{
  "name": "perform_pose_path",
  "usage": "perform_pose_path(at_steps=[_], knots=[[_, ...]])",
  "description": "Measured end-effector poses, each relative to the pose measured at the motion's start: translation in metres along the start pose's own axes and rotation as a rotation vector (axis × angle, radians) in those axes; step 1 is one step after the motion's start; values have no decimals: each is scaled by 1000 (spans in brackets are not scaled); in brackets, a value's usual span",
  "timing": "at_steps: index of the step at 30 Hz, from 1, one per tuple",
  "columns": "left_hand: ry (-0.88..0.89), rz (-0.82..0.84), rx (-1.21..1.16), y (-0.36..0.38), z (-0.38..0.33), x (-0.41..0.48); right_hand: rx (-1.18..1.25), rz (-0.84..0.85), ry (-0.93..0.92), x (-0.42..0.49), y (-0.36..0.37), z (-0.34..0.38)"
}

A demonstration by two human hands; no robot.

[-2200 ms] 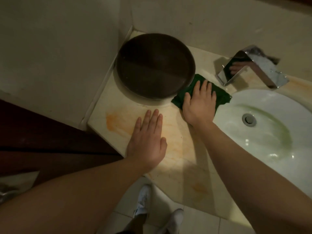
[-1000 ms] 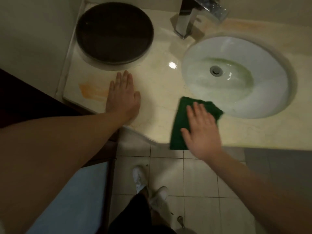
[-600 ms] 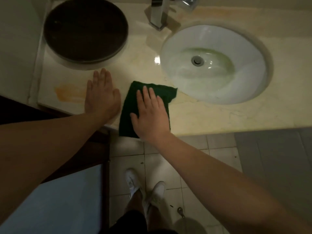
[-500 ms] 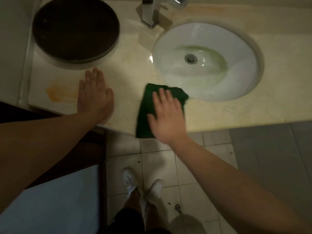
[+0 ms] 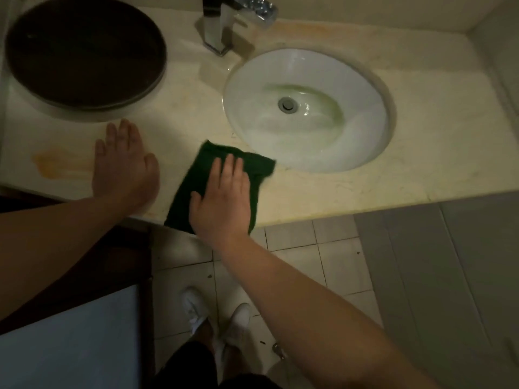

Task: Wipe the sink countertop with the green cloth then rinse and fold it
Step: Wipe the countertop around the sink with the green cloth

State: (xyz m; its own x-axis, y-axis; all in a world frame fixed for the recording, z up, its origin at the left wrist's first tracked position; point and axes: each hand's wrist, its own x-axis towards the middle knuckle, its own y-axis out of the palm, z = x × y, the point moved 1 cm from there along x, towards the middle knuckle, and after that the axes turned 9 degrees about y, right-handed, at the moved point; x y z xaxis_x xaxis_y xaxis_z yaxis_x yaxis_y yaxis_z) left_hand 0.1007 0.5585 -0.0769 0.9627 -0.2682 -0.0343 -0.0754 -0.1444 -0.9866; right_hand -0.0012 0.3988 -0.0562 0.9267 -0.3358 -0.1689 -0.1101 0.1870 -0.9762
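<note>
The green cloth [image 5: 205, 167] lies flat on the beige countertop [image 5: 421, 153], just in front of the white basin [image 5: 306, 108], with its near end hanging over the counter's front edge. My right hand [image 5: 222, 197] presses flat on the cloth with straight fingers. My left hand [image 5: 123, 167] rests flat on the bare counter to the left of the cloth, fingers straight, holding nothing. An orange stain [image 5: 56, 164] marks the counter beside the left hand.
A large dark round tray [image 5: 84, 49] stands at the back left of the counter. A chrome tap [image 5: 224, 21] rises behind the basin. Below the counter edge are floor tiles and my white shoes [image 5: 216, 313]. A wall closes the right end.
My right hand has slid the cloth from beside the tap to the front edge and back and forth along it. The left hand stays planted. The view has shifted.
</note>
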Motion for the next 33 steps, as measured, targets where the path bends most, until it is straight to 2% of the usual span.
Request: perform_pose_path(at_steps=[2, 4, 5, 7, 9, 11, 15, 19, 25, 28, 30, 31, 33], knots=[[5, 13, -2, -1, 0, 0, 6, 30, -193, 7, -3, -17], [-5, 24, 10, -4, -2, 1, 5, -27, -233, 21, -9, -59], [-12, 33, 13, -5, -2, 0, -3, -89, -141, 28, -12, -83], [-28, 36, 7, -7, -2, -1, -27, -184, 169, 36, -18, -124], [-46, 46, -6, -7, -4, -1, -9, -170, 418, 29, -15, -135], [-47, 53, -8, -8, -5, -1, 23, -166, 475, 13, -8, -115], [-51, 77, -8, -9, -3, -1, 10, -100, 246, -14, 7, -37], [-55, 79, -49, -12, -1, 1, -5, -65, -24, 14, 9, 17], [-58, 63, -339, -22, 3, 1, -15, -8, -332, 69, 1, 59], [-163, -1, -530, -32, 5, 1, 145, 110, -500, 91, -12, 69], [-192, -123, -518, -43, -2, -1, 453, 155, -463, 97, -23, 50], [-159, -165, -469, -48, -13, 1, 581, 117, -416, 101, -26, 36], [6, -105, -290, -48, -47, 15, 606, 20, -310, 108, -27, 8]])
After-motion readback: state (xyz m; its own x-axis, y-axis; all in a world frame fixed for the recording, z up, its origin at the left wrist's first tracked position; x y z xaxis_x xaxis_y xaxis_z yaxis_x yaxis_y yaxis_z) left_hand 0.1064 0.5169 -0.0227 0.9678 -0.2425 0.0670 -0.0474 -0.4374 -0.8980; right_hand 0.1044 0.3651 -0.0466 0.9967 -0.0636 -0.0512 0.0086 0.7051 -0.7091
